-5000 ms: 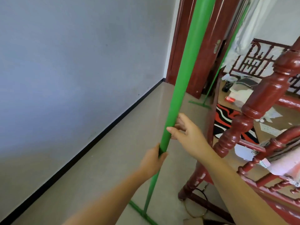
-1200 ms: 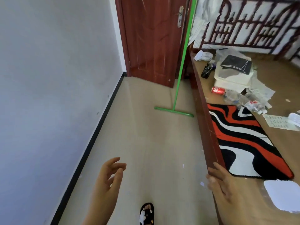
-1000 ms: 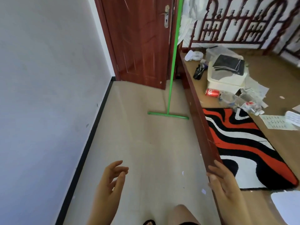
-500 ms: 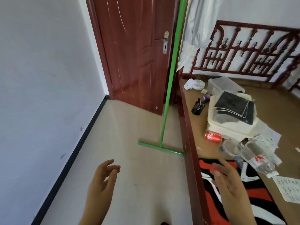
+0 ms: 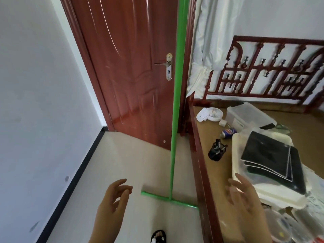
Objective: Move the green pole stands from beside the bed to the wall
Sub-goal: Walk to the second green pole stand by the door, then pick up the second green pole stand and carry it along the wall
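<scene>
A green pole stand (image 5: 175,109) rises upright from the floor right beside the red wooden bed frame (image 5: 199,165), its flat green foot bar (image 5: 168,199) lying across the floor. The pole's top runs out of the frame. My left hand (image 5: 112,206) hovers low over the floor, fingers apart and empty, a short way left of the foot bar. My right hand (image 5: 245,199) is raised over the bed's edge, open and empty, right of the pole. Neither hand touches the stand.
A grey wall with a black skirting (image 5: 77,176) runs along the left. A red door (image 5: 133,72) stands behind the pole. The bed holds a white box with black mats (image 5: 268,160), a small fan (image 5: 212,113), a can and bottles. My slippered foot (image 5: 158,236) shows below.
Five seconds ago both hands gripped another green pole stand; they are empty since. Over the last second I have walked closer to this stand, and my right hand has left the bed rail.
</scene>
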Available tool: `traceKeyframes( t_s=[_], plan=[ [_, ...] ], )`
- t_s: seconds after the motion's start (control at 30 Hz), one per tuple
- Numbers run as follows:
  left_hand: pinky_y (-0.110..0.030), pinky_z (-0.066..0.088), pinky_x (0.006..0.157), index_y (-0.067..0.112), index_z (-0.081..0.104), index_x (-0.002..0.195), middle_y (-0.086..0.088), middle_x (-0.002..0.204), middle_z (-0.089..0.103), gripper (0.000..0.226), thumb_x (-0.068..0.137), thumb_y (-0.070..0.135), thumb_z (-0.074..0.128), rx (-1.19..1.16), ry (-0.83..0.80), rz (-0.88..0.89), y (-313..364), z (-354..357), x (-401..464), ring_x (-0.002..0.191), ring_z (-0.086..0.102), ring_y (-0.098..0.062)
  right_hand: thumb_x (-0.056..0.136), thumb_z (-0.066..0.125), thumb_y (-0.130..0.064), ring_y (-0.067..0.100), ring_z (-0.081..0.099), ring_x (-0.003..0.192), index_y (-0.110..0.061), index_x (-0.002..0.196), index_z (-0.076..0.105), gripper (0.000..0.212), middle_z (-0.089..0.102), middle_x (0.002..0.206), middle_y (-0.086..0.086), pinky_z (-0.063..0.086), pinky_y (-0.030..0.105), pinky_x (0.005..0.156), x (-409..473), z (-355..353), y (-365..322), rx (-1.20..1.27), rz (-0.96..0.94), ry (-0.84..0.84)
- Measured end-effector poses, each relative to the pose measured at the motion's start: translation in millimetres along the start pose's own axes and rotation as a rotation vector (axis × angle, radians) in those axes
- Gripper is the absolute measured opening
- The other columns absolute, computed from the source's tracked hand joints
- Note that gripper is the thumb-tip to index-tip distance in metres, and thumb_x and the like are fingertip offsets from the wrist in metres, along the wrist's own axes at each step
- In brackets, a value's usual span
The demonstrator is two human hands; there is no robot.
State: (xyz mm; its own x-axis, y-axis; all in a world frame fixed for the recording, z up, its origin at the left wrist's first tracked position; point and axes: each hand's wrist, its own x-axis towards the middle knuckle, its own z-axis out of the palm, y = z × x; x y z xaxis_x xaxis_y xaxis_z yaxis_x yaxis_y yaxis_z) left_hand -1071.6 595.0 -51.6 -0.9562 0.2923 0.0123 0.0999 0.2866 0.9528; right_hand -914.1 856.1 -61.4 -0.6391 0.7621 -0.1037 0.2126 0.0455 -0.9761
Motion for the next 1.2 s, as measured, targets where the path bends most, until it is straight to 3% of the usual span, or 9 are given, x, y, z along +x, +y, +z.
traceKeyframes(
  t_s=[0.1, 0.17, 0.33, 0.47, 0.57, 0.73, 0.9, 1.03, 1.2],
  plan=[
    [-0.038, 0.052, 0.084, 0.045, 0.053, 0.092, 0.019, 0.095, 0.068, 0.034, 0.086, 0.012, 0.051, 0.036, -0.022, 0.057, 20, 17, 67, 0.086, 0.065, -0.002, 0.088, 0.045, -0.002, 0.017, 0.043, 0.109, -0.010, 0.133, 0.036, 0.047, 0.046, 0.123, 0.004, 0.040, 0.025, 0.086, 65, 5, -32, 0.025, 0.009, -0.062],
    [-0.035, 0.051, 0.084, 0.046, 0.052, 0.093, 0.020, 0.096, 0.067, 0.037, 0.086, 0.009, 0.050, 0.063, -0.061, 0.076, 29, 33, 102, 0.088, 0.064, -0.001, 0.088, 0.046, -0.005, 0.020, 0.049, 0.110, -0.012, 0.131, 0.037, 0.045, 0.051, 0.112, 0.000, 0.044, 0.020, 0.079, 98, 12, -46, 0.042, -0.017, -0.044],
    [-0.023, 0.048, 0.081, 0.044, 0.048, 0.098, 0.012, 0.090, 0.069, 0.033, 0.086, 0.013, 0.051, 0.087, -0.097, 0.142, 59, 81, 165, 0.091, 0.061, 0.001, 0.064, 0.054, -0.063, 0.000, 0.058, 0.096, -0.033, 0.117, 0.050, 0.061, 0.056, 0.107, -0.018, 0.050, 0.020, 0.081, 175, 38, -83, 0.014, -0.183, -0.091],
    [-0.007, 0.043, 0.083, 0.052, 0.036, 0.103, 0.022, 0.104, 0.057, 0.034, 0.086, 0.027, 0.051, 0.159, -0.196, 0.164, 87, 130, 206, 0.098, 0.057, 0.004, 0.081, 0.054, -0.037, -0.013, 0.048, 0.110, -0.038, 0.127, 0.038, 0.049, 0.050, 0.119, -0.025, 0.043, 0.004, 0.082, 239, 71, -134, -0.090, -0.369, -0.432],
    [-0.017, 0.038, 0.097, 0.043, 0.035, 0.118, 0.021, 0.115, 0.051, 0.036, 0.087, 0.029, 0.050, 0.187, -0.271, 0.153, 99, 163, 226, 0.109, 0.049, 0.002, 0.088, 0.052, -0.024, -0.009, 0.054, 0.105, -0.031, 0.127, 0.042, 0.041, 0.057, 0.114, -0.021, 0.046, 0.007, 0.084, 268, 96, -167, -0.184, -0.471, -0.688],
    [-0.032, 0.047, 0.096, 0.021, 0.043, 0.119, -0.006, 0.120, 0.061, 0.029, 0.090, 0.029, 0.043, 0.213, -0.216, 0.092, 105, 184, 249, 0.108, 0.058, -0.018, 0.086, 0.055, -0.020, 0.004, 0.065, 0.094, -0.022, 0.112, 0.055, 0.026, 0.069, 0.105, 0.003, 0.051, 0.015, 0.084, 296, 116, -181, -0.202, -0.529, -0.818],
    [-0.018, 0.047, 0.078, 0.025, 0.045, 0.101, -0.009, 0.107, 0.064, 0.010, 0.091, 0.026, 0.043, 0.213, -0.066, 0.088, 92, 166, 262, 0.096, 0.061, -0.019, 0.084, 0.059, -0.021, 0.013, 0.066, 0.092, -0.018, 0.102, 0.060, 0.019, 0.071, 0.097, 0.006, 0.054, 0.035, 0.089, 303, 153, -186, -0.180, -0.555, -0.888],
    [-0.014, 0.045, 0.072, 0.025, 0.044, 0.096, -0.012, 0.103, 0.065, 0.006, 0.091, 0.025, 0.045, 0.224, 0.080, 0.056, 83, 137, 278, 0.093, 0.061, -0.022, 0.081, 0.062, -0.018, 0.018, 0.066, 0.085, -0.017, 0.091, 0.064, 0.011, 0.071, 0.089, 0.008, 0.055, 0.039, 0.083, 307, 199, -196, -0.133, -0.597, -0.941],
    [-0.045, 0.051, 0.082, 0.018, 0.047, 0.097, -0.016, 0.095, 0.064, 0.012, 0.090, 0.028, 0.046, 0.245, 0.211, -0.025, 68, 92, 305, 0.088, 0.060, -0.029, 0.081, 0.061, -0.014, 0.002, 0.063, 0.074, -0.012, 0.090, 0.063, 0.009, 0.068, 0.081, 0.002, 0.055, 0.027, 0.077, 307, 266, -212, -0.100, -0.553, -1.076]
  ],
)
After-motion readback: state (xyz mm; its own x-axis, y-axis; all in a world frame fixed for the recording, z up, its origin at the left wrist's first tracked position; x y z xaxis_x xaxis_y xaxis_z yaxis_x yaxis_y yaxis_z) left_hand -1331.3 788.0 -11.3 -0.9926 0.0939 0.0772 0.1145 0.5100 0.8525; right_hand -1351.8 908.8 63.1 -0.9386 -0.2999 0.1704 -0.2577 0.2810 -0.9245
